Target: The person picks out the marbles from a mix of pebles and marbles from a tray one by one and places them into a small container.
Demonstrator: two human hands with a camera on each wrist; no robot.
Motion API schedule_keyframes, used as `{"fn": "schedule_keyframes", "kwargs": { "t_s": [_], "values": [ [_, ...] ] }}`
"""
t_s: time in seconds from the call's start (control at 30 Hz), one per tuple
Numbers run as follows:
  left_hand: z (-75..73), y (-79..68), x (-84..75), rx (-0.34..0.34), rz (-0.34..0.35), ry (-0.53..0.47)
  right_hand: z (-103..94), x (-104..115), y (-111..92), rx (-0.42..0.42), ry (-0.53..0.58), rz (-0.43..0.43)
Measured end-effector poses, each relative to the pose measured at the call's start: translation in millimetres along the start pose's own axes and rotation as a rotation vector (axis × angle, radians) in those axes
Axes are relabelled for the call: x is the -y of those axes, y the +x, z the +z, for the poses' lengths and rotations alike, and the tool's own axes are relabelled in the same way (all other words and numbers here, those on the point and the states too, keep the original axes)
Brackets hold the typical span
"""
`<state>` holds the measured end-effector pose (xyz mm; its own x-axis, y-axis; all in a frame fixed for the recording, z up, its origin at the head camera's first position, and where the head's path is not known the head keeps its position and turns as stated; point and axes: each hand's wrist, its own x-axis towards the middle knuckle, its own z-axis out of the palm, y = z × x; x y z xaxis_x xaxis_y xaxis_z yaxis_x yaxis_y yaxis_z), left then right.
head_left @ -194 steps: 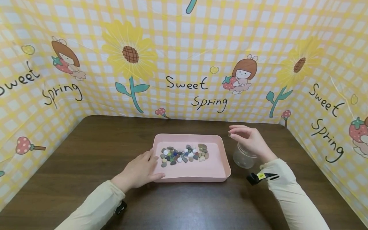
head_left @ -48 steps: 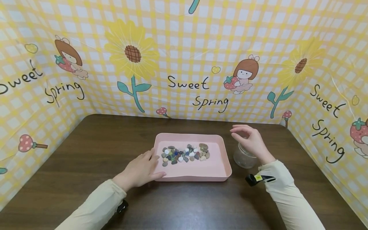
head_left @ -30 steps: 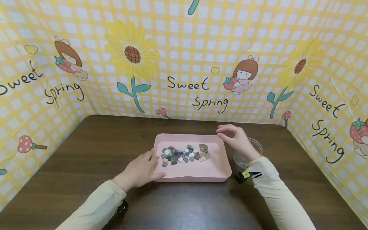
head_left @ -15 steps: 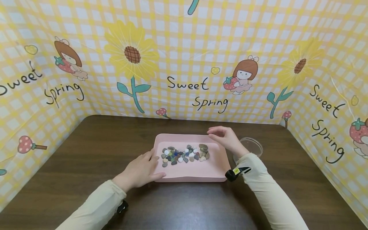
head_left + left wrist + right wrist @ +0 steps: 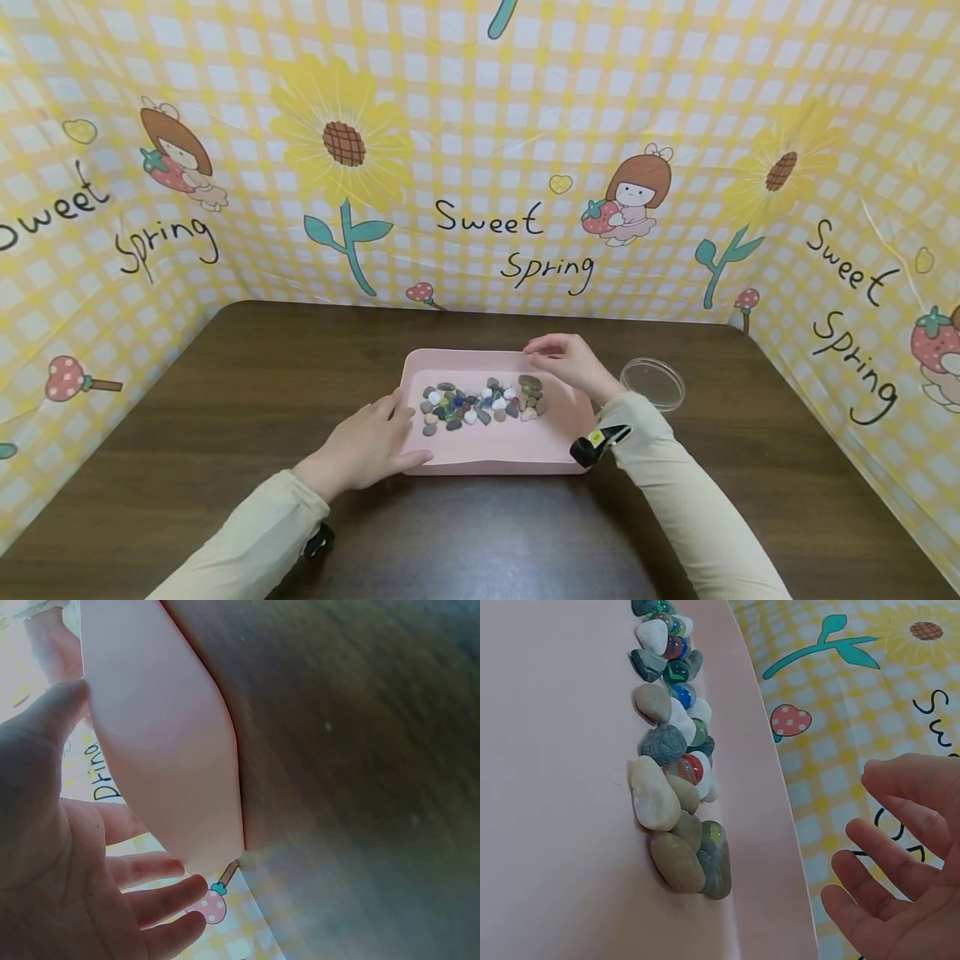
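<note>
A shallow pink tray [image 5: 555, 446] sits on the dark table, with several pebbles [image 5: 431, 430] and glass marbles [image 5: 676, 670] heaped in a band across it. My left hand [image 5: 363, 442] rests at the tray's left end. Its thumb touches the rim and its fingers lie spread along the outer wall in the left wrist view. Over the tray's right part, above the pebbles, hovers my right hand [image 5: 573, 365]. Nothing lies between its loosely bent fingers [image 5: 877, 844] in the right wrist view. Right of the tray shows the round rim of a clear jar [image 5: 652, 383]; the sleeve hides its lower body.
A yellow checked cloth [image 5: 480, 125] with printed flowers and figures closes off the back and both sides of the table [image 5: 480, 533]. The tray's raised walls stand around the pebbles. Each wrist wears a black camera.
My right hand held something small above the jar at first; its fingers now hold nothing. It has moved left from the jar to over the tray. My left hand has stayed put.
</note>
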<state>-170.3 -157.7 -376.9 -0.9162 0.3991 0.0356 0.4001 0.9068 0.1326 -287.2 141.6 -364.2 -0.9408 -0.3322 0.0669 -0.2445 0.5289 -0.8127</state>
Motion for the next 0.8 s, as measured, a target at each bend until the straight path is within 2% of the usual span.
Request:
{"fn": "schedule_keyframes", "kwargs": {
  "t_s": [0.4,0.6,0.8],
  "values": [
    [-0.5,1.2,0.4,0.03,-0.014,-0.006,4.9,-5,8,0.035,0.005,0.101],
    [1.1,2.0,1.3,0.028,-0.019,-0.016,7.9,-14,11,0.087,-0.024,0.154],
    [1.8,1.2,1.9,0.021,-0.009,-0.008,10.3,-22,13,0.132,-0.032,0.133]
  ]
}}
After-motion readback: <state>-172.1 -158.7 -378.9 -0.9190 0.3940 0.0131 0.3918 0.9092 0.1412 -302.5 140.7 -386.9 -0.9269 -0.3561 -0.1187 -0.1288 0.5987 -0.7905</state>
